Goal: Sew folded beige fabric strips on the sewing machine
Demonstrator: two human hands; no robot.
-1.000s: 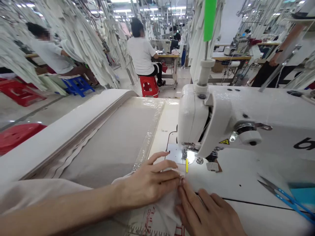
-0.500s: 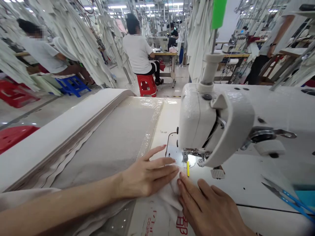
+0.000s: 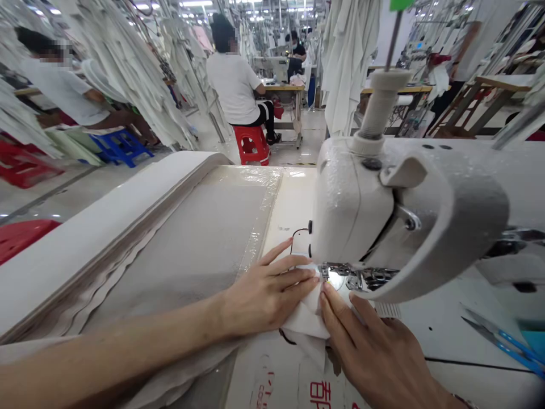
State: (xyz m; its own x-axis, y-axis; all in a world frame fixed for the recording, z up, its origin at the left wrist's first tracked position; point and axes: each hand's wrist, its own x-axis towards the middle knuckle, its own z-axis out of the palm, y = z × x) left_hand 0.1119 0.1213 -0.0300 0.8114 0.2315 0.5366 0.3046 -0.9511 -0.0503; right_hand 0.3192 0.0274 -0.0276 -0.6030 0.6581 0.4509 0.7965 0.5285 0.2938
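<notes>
A pale piece of fabric (image 3: 307,322) lies under both hands at the white sewing machine (image 3: 344,199). My left hand (image 3: 270,289) rests flat on the cloth, fingers stretched towards the presser foot (image 3: 324,271) from its left side. Just in front of the foot, my right hand (image 3: 374,346) presses the cloth with extended fingers, their tips beside the left fingertips. A light shines on the needle area. Only a trace of the yellow piece shows by the right fingertips. The fabric's edge under the presser foot is partly covered by fingers.
Blue-handled thread scissors (image 3: 504,341) lie at the right. Stacked grey fabric (image 3: 191,244) covers the left table, beside a long white padded edge (image 3: 106,227). A red stool (image 3: 251,145) and seated co-workers are farther off, among hanging pale garments (image 3: 351,62).
Both hands have slid forward with the fabric, closer to the presser foot. The yellow piece is now mostly hidden by the right fingers. The machine looks larger as the view has shifted.
</notes>
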